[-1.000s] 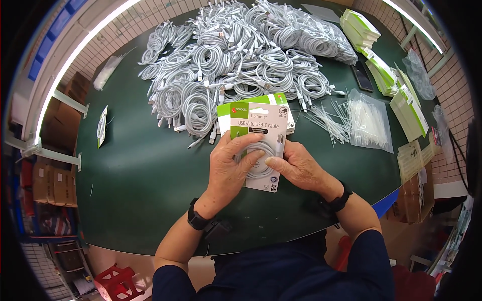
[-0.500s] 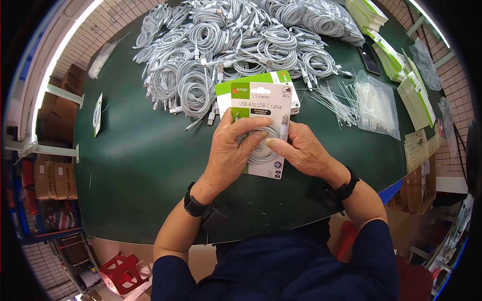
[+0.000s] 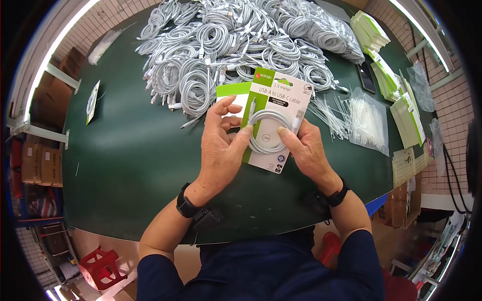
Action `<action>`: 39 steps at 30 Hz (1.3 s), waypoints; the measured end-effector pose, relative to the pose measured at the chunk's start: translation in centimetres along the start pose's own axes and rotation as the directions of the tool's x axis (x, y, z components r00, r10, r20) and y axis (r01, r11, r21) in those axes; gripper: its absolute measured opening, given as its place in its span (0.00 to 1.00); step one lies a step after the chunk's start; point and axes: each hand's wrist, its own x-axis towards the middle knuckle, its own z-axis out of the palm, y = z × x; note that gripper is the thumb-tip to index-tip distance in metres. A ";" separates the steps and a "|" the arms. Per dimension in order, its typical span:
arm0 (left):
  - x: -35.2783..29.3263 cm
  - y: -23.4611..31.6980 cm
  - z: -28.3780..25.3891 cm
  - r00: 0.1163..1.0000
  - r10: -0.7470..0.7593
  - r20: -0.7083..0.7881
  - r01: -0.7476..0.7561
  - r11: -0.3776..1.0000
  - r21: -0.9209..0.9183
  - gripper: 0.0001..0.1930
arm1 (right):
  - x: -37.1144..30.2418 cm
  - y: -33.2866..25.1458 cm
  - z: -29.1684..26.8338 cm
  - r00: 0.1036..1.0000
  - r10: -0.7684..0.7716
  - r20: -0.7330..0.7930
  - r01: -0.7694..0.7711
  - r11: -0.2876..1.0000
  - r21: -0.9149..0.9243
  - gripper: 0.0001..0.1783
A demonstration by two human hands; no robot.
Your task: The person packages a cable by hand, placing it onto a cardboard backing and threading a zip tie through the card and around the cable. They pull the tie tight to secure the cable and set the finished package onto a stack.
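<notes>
A dark green desk (image 3: 125,165) fills the view. Just above its near edge, both hands grip 1 white-and-green retail card with a coiled white cable (image 3: 273,120): the left hand (image 3: 221,145) clasps its left edge, the right hand (image 3: 306,150) pinches its lower right. Beyond lies a heap of coiled white cables (image 3: 236,45), with a clear bag of white ties (image 3: 369,120) at right.

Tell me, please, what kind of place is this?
Probably a packing workshop: a green table carries a heap of coiled white cables, stacked green-and-white cards, and both hands hold a carded cable.
</notes>
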 end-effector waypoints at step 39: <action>-1.5 0.4 1.1 0.831 0.397 0.389 -0.555 0.614 0.561 0.33 | 0.0 0.8 0.4 0.980 -0.043 -0.192 0.055 0.997 0.060 0.17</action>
